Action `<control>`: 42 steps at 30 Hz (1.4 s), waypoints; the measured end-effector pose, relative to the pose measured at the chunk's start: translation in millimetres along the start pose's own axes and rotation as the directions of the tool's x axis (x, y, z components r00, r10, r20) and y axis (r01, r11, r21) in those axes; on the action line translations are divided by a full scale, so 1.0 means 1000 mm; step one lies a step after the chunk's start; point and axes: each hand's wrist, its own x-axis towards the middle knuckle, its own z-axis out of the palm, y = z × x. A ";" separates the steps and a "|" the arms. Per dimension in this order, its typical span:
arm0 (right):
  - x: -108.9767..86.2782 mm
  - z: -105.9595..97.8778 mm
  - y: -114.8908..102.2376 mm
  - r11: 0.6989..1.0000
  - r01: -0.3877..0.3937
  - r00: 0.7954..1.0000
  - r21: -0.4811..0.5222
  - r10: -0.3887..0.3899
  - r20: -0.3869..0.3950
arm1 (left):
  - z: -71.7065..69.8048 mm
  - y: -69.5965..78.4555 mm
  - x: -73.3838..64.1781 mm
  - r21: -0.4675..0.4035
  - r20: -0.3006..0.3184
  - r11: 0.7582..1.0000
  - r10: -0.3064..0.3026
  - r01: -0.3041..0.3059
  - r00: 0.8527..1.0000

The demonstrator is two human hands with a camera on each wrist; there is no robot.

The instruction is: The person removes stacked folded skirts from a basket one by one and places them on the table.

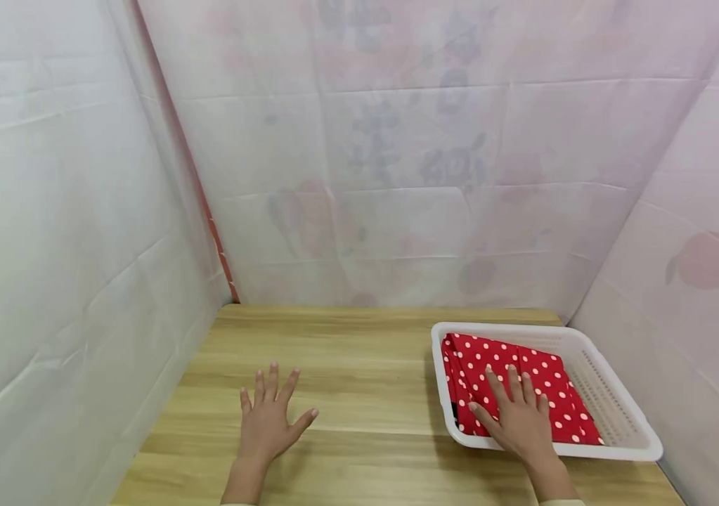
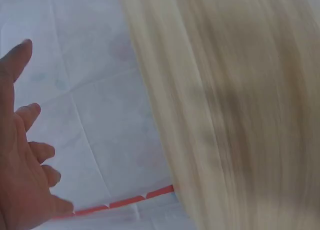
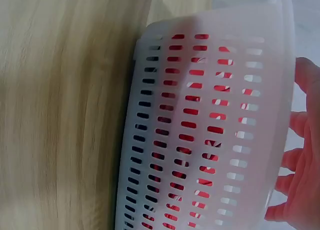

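Note:
A white plastic basket (image 1: 618,393) with slotted walls stands at the right of the table, and inside it lies a folded red cloth with white polka dots (image 1: 542,362). My right hand (image 1: 522,425) is spread over the basket's near rim and overlaps the cloth in the head view. The right wrist view shows the slotted basket wall (image 3: 195,115), red cloth behind it, and the right hand's fingers (image 3: 295,160) beyond the rim. My left hand (image 1: 266,429) hovers over the table with its fingers spread, holding nothing; its fingers (image 2: 42,151) also look straight in the left wrist view.
A wood-grain table (image 1: 353,379) lies under both hands. Pale printed sheets (image 1: 359,140) hang as walls at the back and both sides. A red strip (image 1: 191,165) runs down the back left corner. The basket stands close to the right sheet.

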 end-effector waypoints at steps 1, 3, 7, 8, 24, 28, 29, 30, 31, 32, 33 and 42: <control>0.001 -0.001 -0.001 1.000 0.001 1.000 0.030 -0.001 -0.001 | -0.001 0.000 0.000 -0.047 0.006 0.999 -0.009 0.009 1.000; 0.001 -0.003 -0.003 0.994 0.005 1.000 0.105 -0.004 -0.008 | -0.003 -0.001 -0.001 -0.158 0.030 0.987 -0.029 0.033 0.999; 0.002 -0.008 -0.005 0.959 0.012 1.000 0.283 -0.015 0.008 | -0.006 -0.004 -0.003 -0.387 0.056 0.919 -0.063 0.080 0.996; 0.003 -0.008 -0.006 0.946 0.015 1.000 0.325 -0.021 0.015 | -0.007 -0.004 -0.003 -0.430 0.056 0.899 -0.066 0.084 0.996; 0.006 -0.011 -0.003 0.572 -0.090 0.996 0.816 0.031 0.088 | -0.024 0.015 -0.005 -0.845 0.035 0.529 -0.090 0.077 0.995; 0.004 -0.010 -0.001 0.530 -0.091 0.996 0.843 0.045 0.079 | -0.015 0.012 -0.005 -0.853 0.085 0.504 -0.118 0.134 0.989; 0.002 -0.011 -0.001 0.529 -0.094 0.996 0.843 0.049 0.081 | -0.011 0.010 -0.006 -0.853 0.100 0.499 -0.129 0.152 0.987; 0.001 -0.011 -0.001 0.530 -0.099 0.995 0.842 0.052 0.085 | -0.007 0.009 -0.006 -0.850 0.113 0.499 -0.137 0.167 0.984; 0.000 -0.011 -0.002 0.532 -0.107 0.994 0.840 0.058 0.090 | -0.006 0.008 -0.007 -0.848 0.120 0.501 -0.141 0.175 0.983; -0.001 -0.011 -0.002 0.535 -0.112 0.994 0.837 0.064 0.092 | -0.004 0.007 -0.008 -0.847 0.123 0.501 -0.142 0.179 0.982; -0.002 -0.012 -0.002 0.536 -0.115 0.993 0.837 0.069 0.092 | -0.003 0.007 -0.008 -0.848 0.122 0.499 -0.140 0.176 0.983; -0.008 -0.017 -0.001 0.554 -0.056 0.998 0.830 0.054 0.032 | -0.011 0.017 -0.009 -0.843 0.137 0.506 -0.123 0.181 0.983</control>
